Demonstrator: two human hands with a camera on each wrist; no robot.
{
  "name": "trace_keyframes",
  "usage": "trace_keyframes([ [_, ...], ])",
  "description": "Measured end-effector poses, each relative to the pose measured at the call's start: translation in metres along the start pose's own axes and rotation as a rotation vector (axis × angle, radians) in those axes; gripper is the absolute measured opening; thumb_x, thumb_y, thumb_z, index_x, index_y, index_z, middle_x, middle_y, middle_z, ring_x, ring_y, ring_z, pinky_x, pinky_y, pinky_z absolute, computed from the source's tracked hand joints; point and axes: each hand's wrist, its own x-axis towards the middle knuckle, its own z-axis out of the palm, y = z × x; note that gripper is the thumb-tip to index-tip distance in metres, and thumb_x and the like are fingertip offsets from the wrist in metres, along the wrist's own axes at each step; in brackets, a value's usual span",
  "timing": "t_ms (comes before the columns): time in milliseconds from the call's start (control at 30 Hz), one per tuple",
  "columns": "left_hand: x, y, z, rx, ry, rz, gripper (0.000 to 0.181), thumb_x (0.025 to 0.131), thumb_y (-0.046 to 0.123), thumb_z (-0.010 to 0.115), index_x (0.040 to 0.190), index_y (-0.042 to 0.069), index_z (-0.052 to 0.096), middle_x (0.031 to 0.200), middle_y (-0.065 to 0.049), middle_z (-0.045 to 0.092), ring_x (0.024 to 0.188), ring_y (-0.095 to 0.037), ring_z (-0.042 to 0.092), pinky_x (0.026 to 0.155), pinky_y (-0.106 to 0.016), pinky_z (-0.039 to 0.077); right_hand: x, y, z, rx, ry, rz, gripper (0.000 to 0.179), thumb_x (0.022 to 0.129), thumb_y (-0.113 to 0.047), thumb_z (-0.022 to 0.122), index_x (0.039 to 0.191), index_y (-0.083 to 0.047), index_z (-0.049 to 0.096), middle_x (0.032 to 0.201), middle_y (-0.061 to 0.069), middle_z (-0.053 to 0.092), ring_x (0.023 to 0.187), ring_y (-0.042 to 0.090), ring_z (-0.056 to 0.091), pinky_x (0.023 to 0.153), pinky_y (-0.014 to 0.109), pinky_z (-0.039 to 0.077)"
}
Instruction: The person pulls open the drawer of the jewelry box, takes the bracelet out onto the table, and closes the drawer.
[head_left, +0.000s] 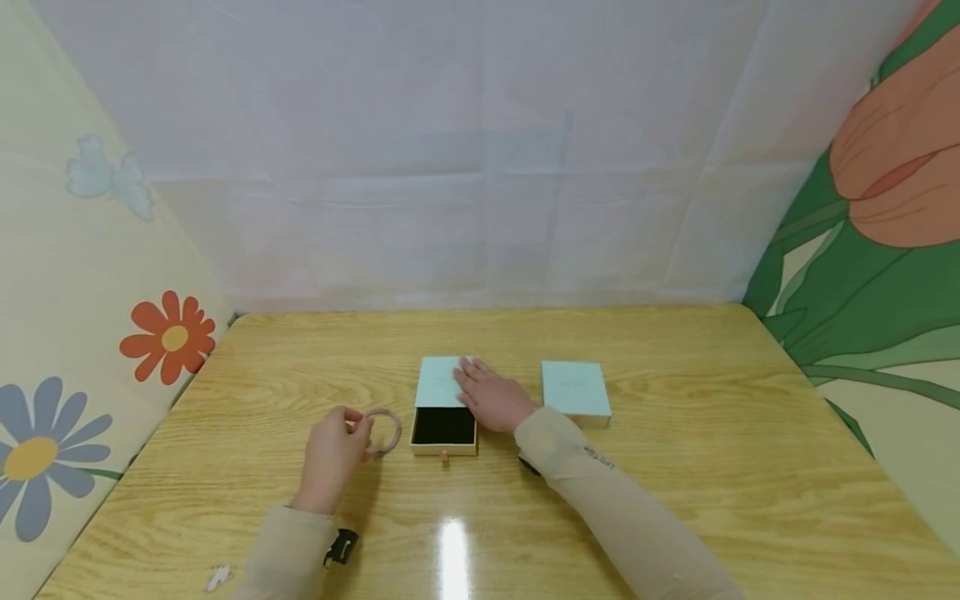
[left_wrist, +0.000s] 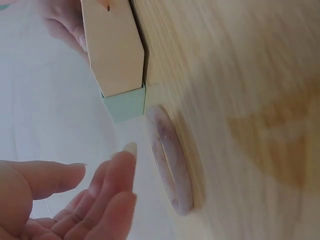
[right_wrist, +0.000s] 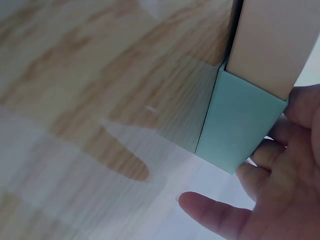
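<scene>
A pale mauve bangle (head_left: 397, 437) lies flat on the wooden table, with my left hand (head_left: 333, 454) beside its left edge. In the left wrist view, the fingers (left_wrist: 117, 175) are loosely bent and nothing is between them and the thumb; a gap separates them from the bangle (left_wrist: 180, 162). My right hand (head_left: 497, 402) rests with fingers extended on the light blue sleeve (head_left: 437, 382) of a small drawer box. The box's cream drawer (head_left: 427, 450) is pulled partway out toward me, showing a black lining. The right wrist view shows the fingers along the sleeve (right_wrist: 242, 122).
A second light blue box (head_left: 576, 387), closed, sits to the right of my right hand. A small whitish scrap (head_left: 218, 577) lies near the table's front left. A white cloth backdrop (head_left: 480, 208) stands behind the table, with flower-printed panels at both sides.
</scene>
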Motion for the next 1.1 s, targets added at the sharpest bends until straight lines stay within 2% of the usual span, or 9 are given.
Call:
trace_keyframes([
  [167,-0.003,0.005,0.007,-0.06,0.058,0.047,0.021,0.094,0.003,0.058,0.106,-0.014,0.056,0.075,-0.016,0.064,0.058,-0.024,0.065,0.05,-0.023,0.047,-0.002,-0.001,-0.002,0.006,0.002,-0.002,0.05,0.107,-0.027,0.037,0.151,-0.005,0.029,0.159,0.01,0.02,0.146,0.026,0.015,0.116,0.038,0.022],
  [333,-0.005,0.007,0.014,-0.007,0.095,0.108,0.02,0.092,0.005,0.063,0.103,-0.011,0.061,0.078,-0.016,0.065,0.066,-0.022,0.061,0.056,-0.027,0.046,-0.002,-0.002,-0.004,0.007,0.001,-0.006,0.05,0.107,-0.027,0.036,0.151,-0.005,0.028,0.159,0.011,0.02,0.146,0.026,0.015,0.116,0.037,0.02],
  [500,-0.007,0.008,0.018,-0.004,0.052,0.09,0.021,0.093,0.01,0.064,0.1,-0.01,0.063,0.076,-0.013,0.064,0.064,-0.019,0.058,0.055,-0.028,0.045,-0.002,-0.002,-0.004,0.009,-0.001,-0.008,0.05,0.107,-0.027,0.036,0.151,-0.005,0.028,0.159,0.011,0.02,0.146,0.026,0.015,0.116,0.037,0.02],
  [733,-0.011,0.009,0.024,-0.07,-0.017,0.061,0.016,0.095,0.008,0.062,0.09,-0.006,0.064,0.071,-0.008,0.063,0.058,-0.019,0.061,0.053,-0.026,0.045,-0.002,-0.002,-0.004,0.016,0.009,-0.004,0.05,0.107,-0.027,0.036,0.151,-0.005,0.03,0.159,0.011,0.021,0.146,0.026,0.016,0.116,0.038,0.023],
  [1000,-0.015,0.012,0.027,-0.095,-0.054,0.078,0.019,0.095,0.006,0.061,0.086,-0.01,0.065,0.067,-0.007,0.063,0.056,-0.02,0.062,0.054,-0.028,0.051,-0.002,-0.001,-0.003,0.027,0.004,-0.005,0.05,0.107,-0.028,0.036,0.151,-0.005,0.029,0.159,0.011,0.02,0.146,0.026,0.015,0.116,0.038,0.022],
  [1100,-0.016,0.011,0.029,-0.126,-0.066,0.063,0.019,0.095,0.005,0.061,0.084,-0.01,0.066,0.067,-0.007,0.063,0.055,-0.022,0.063,0.055,-0.028,0.052,-0.002,-0.001,-0.003,0.031,0.003,-0.005,0.05,0.107,-0.027,0.037,0.151,-0.005,0.03,0.159,0.011,0.021,0.146,0.026,0.016,0.116,0.038,0.022],
])
